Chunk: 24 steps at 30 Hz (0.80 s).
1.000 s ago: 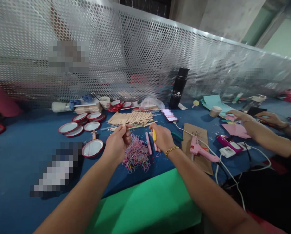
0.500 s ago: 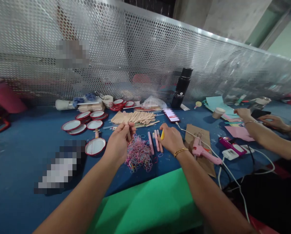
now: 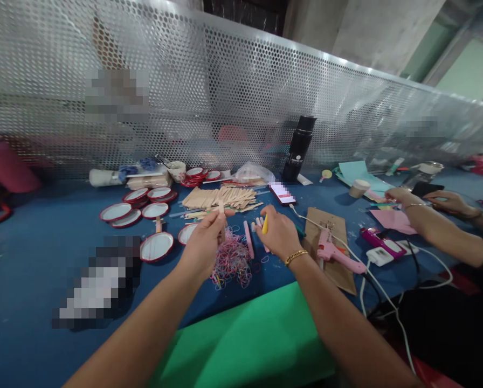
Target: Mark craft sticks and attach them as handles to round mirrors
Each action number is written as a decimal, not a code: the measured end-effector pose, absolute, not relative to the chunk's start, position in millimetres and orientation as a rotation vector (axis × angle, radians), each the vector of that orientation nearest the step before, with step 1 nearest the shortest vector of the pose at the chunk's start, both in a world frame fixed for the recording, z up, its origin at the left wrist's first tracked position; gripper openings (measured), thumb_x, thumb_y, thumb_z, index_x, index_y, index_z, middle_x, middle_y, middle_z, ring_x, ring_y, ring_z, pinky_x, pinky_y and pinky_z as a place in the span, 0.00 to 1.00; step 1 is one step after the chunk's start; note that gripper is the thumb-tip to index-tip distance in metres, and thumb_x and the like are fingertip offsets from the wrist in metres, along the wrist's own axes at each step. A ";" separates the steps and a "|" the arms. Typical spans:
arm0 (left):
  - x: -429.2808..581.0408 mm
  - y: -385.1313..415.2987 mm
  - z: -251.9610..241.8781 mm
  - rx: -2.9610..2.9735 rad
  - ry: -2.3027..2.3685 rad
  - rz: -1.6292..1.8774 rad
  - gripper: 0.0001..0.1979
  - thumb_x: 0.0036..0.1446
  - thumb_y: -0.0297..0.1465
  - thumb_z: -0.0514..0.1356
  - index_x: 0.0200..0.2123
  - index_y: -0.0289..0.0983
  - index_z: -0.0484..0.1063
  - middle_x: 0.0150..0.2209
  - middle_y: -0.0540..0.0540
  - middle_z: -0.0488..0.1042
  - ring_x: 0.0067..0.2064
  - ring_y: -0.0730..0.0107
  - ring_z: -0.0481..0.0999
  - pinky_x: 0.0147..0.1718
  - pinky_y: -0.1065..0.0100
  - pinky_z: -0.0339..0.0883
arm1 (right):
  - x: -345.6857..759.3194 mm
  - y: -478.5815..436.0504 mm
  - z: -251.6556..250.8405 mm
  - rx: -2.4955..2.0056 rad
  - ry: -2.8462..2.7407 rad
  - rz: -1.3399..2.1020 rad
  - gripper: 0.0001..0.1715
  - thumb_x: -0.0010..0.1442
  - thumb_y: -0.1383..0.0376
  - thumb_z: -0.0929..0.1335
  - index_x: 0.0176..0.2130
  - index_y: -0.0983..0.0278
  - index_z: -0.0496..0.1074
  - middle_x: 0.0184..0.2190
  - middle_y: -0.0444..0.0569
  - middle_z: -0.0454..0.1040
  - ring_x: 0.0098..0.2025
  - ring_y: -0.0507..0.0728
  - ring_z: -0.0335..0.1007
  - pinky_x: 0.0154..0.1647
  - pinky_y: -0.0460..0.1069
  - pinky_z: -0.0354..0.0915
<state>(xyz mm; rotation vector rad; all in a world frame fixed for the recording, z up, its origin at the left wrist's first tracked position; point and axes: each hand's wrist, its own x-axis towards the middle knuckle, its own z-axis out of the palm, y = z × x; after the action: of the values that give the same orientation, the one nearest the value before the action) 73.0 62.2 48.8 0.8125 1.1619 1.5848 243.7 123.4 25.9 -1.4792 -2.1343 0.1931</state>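
Over the blue table (image 3: 43,258), my left hand (image 3: 203,242) is pinched shut around one wooden craft stick (image 3: 221,221), holding it upright just above the heap of coloured rubber bands (image 3: 231,261). My right hand (image 3: 277,233) is curled closed around one yellow marker (image 3: 264,224), its tip poking up between my fingers. Both hands sit close together, the stick and the marker near each other but apart. There's one gold bracelet (image 3: 296,256) on my right wrist.

Just past my knuckles lies the fanned pile of craft sticks (image 3: 221,196), too many and too overlapped to count. Between my hands, pink sticks (image 3: 248,240) lie on the table; I can make out one clearly and parts of others behind my right hand, so no firm count there. To the left, round red-rimmed lids (image 3: 156,246): seven lie clear on the near side, with a stacked cluster further back I can't number. One black bottle (image 3: 298,148) stands upright by the perforated metal screen (image 3: 225,86). One phone (image 3: 282,192) lies beside the stick pile. One pink glue gun (image 3: 336,251) rests on a brown card (image 3: 338,269) to my right. Further right, another person's two hands (image 3: 401,195) rest on pink paper (image 3: 393,220).
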 end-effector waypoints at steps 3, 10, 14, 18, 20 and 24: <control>82.2 58.5 43.3 0.810 1.160 1.466 0.19 0.47 0.43 0.72 0.37 0.36 0.79 0.22 0.56 0.63 0.22 0.78 0.58 0.20 0.75 0.52 | 236.2 119.6 25.5 -1.054 -1.863 0.523 0.14 0.63 0.59 0.70 0.46 0.59 0.64 0.34 0.46 0.77 0.37 0.59 0.77 0.41 0.52 0.69; 91.7 54.9 32.1 0.987 1.228 1.317 0.19 0.49 0.47 0.70 0.33 0.36 0.78 0.23 0.53 0.67 0.24 0.75 0.61 0.23 0.73 0.54 | 216.9 104.5 24.9 -0.760 -1.566 0.975 0.19 0.55 0.62 0.72 0.45 0.59 0.64 0.35 0.43 0.76 0.37 0.56 0.76 0.41 0.52 0.72; 90.2 55.6 30.5 1.109 1.271 1.291 0.17 0.52 0.45 0.69 0.27 0.37 0.76 0.20 0.52 0.66 0.23 0.74 0.60 0.23 0.72 0.52 | 216.7 105.4 25.2 -0.777 -1.474 1.117 0.20 0.52 0.63 0.72 0.43 0.58 0.63 0.31 0.40 0.75 0.32 0.55 0.76 0.37 0.51 0.72; 87.8 54.6 34.8 1.224 1.238 1.246 0.15 0.51 0.43 0.69 0.26 0.37 0.76 0.23 0.51 0.69 0.25 0.72 0.62 0.24 0.71 0.54 | 218.2 108.3 24.4 -0.753 -1.399 1.205 0.21 0.51 0.64 0.72 0.43 0.58 0.62 0.29 0.37 0.73 0.29 0.52 0.73 0.33 0.49 0.71; 87.0 54.2 37.5 1.278 1.217 1.252 0.15 0.51 0.43 0.68 0.25 0.38 0.75 0.23 0.50 0.69 0.27 0.71 0.64 0.25 0.71 0.56 | 218.5 108.5 24.3 -0.738 -1.391 1.226 0.21 0.51 0.64 0.72 0.43 0.57 0.62 0.30 0.37 0.73 0.30 0.52 0.73 0.32 0.48 0.71; 89.3 53.2 38.1 1.294 1.182 1.209 0.17 0.54 0.46 0.66 0.25 0.39 0.72 0.19 0.53 0.66 0.21 0.73 0.61 0.21 0.72 0.53 | 218.8 106.6 26.5 -0.672 -1.422 1.284 0.21 0.53 0.63 0.72 0.44 0.57 0.61 0.28 0.36 0.72 0.27 0.52 0.71 0.28 0.47 0.69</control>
<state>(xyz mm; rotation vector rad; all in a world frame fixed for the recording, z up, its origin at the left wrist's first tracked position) 89.3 53.2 38.1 1.2939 1.1824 1.2087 218.8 106.6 26.5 -0.6718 -1.4222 1.2845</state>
